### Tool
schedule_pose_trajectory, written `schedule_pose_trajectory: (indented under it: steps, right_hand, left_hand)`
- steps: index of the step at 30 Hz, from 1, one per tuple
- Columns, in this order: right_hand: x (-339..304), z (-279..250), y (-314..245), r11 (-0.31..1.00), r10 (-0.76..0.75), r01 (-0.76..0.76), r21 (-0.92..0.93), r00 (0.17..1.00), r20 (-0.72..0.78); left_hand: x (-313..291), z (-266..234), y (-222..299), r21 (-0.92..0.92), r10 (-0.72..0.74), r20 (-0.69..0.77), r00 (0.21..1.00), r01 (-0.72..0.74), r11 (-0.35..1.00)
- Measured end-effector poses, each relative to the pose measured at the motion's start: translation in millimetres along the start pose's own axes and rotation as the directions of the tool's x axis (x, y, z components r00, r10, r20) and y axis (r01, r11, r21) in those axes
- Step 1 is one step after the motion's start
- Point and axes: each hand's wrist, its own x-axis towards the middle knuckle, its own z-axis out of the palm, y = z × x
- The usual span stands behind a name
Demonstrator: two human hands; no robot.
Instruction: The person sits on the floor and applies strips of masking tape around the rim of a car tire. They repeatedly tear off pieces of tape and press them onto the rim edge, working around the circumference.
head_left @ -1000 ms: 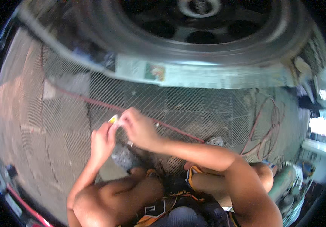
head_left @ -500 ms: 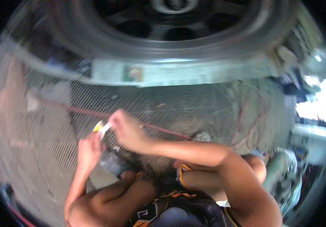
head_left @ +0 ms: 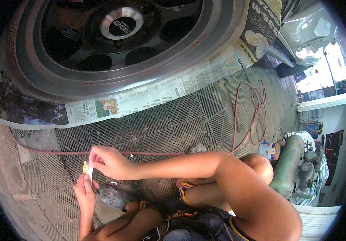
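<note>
My left hand (head_left: 85,190) is closed around a small white and yellow roll of tape (head_left: 89,170), seen nearly edge-on. At its upper end, the thumb and fingers of my right hand (head_left: 110,160) pinch the white strip. Both hands are close together over the floor, left of my knees. Ahead of them a wheel with a grey rim (head_left: 141,70) and dark spokes fills the upper left. Sheets of newspaper (head_left: 153,100) run along its lower edge. How much tape is pulled off cannot be made out.
A red hose (head_left: 153,153) crosses the grated floor mats (head_left: 169,128) and loops at the right. Beside my right knee stand a tin can (head_left: 269,151) and a green tank (head_left: 291,160). A grey perforated shoe (head_left: 114,197) is below my hands.
The view has swung right and sharpened, so the wheel sits further left and tilted. Both hands appear lower and further left, still on the tape.
</note>
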Motion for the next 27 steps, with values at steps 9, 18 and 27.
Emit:
schedule_pose_trajectory:
  steps: [9,18,27]
  right_hand:
    - [10,-12,-11,0.985,0.174,-0.174,-0.008,0.983,0.057]
    - [-4,-7,-22,0.990,0.135,-0.131,-0.053,0.988,0.080]
    - [-14,-3,-15,0.987,-0.092,0.097,-0.129,0.995,0.041]
  left_hand:
    - [3,-11,-2,0.125,0.197,-0.018,0.980,-0.193,0.973]
    - [0,-2,11,0.026,0.075,-0.080,0.994,-0.073,0.997]
    - [2,6,-9,0.225,0.366,-0.198,0.909,-0.322,0.920]
